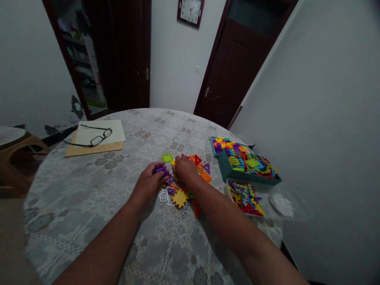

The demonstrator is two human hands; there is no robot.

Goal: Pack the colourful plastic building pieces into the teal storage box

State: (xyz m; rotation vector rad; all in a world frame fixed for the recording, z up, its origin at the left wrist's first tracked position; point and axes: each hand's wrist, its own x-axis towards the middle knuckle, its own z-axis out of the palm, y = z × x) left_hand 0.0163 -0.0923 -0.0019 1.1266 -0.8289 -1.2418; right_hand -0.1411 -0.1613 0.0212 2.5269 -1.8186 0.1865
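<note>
My left hand (150, 180) is curled around several purple interlocking plastic pieces (160, 169) at the left side of a loose pile. My right hand (185, 170) reaches into the pile from the right, its fingers bent downward; a bit of yellow shows by the fingertips, but what they hold is hidden. Nearest me in the pile lies a yellow square piece (179, 198) with notched edges. Orange pieces (206, 177) and red ones spread to the right of my right hand. A lime green square piece (167, 158) lies just beyond my hands, and a white openwork piece (163, 195) rests below my left hand.
On the right stand a teal box (228, 168) full of colourful pieces, its lid (214, 147) holding more, and a clear plastic container (252, 215) with further pieces. Glasses (97, 140) rest on papers (117, 130) at the left. A patterned cloth (89, 190) covers the round table.
</note>
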